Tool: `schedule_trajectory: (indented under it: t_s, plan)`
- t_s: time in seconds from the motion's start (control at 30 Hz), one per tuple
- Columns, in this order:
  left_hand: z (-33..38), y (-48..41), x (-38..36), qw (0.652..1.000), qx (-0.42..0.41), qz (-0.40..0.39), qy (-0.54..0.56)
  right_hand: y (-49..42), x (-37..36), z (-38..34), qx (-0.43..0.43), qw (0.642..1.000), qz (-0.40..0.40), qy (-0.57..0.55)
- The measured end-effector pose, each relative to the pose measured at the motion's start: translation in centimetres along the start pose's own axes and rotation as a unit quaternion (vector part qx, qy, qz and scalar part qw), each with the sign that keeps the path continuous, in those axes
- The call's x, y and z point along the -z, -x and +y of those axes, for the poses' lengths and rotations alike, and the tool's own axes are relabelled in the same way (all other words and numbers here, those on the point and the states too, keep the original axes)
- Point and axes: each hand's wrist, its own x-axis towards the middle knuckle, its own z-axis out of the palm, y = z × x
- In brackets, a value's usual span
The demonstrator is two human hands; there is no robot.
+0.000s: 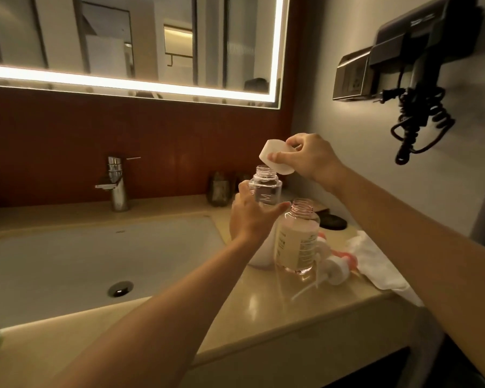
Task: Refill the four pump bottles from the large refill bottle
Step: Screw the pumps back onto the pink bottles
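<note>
Clear bottle [264, 189] upright, neck up, held in left grip [249, 219]; white cap [275, 156] tilted, pinched in right grip [311, 159]

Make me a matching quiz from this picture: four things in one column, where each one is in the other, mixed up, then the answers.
1. clear open-necked plastic bottle marked M
2. clear plastic bottle of cream liquid
3. white pump head with long tube
4. white rounded plastic piece

A. lying on the beige counter
B. pinched by the right hand
C. gripped by the left hand
D. standing upright on the counter

Pairs: 1-C, 2-D, 3-A, 4-B.
</note>
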Motion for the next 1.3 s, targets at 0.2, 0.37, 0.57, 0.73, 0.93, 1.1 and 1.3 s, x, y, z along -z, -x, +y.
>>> schedule_trajectory:
  t_s: [0.2,0.37,0.57,0.73,0.93,1.1,1.3]
  plan:
    - [-0.5,0.5,1.0,1.000,-0.016,0.003,-0.006,0.3,-1.2,0.4,0.046,0.996,-0.070,0.016]
    - [-1.7,1.8,4.6,0.998,-0.038,-0.036,0.028,1.1,-0.9,-2.1,0.087,0.979,-0.183,0.015]
    - [-2.1,2.9,8.1,0.994,-0.045,-0.092,0.047,2.0,0.0,-5.3,0.081,0.955,-0.284,0.024]
    - [-2.0,3.8,8.9,0.992,-0.045,-0.099,0.062,2.5,0.6,-6.3,0.085,0.948,-0.305,0.044]
    - [-1.9,4.1,9.1,0.991,-0.049,-0.106,0.065,2.6,1.2,-6.5,0.087,0.937,-0.336,0.045]
    - [-1.9,4.2,9.1,0.991,-0.053,-0.105,0.061,2.2,2.1,-6.1,0.080,0.936,-0.344,0.009]
    - [-1.9,4.3,9.1,0.992,-0.051,-0.095,0.060,2.3,1.4,-6.2,0.094,0.937,-0.336,0.028]
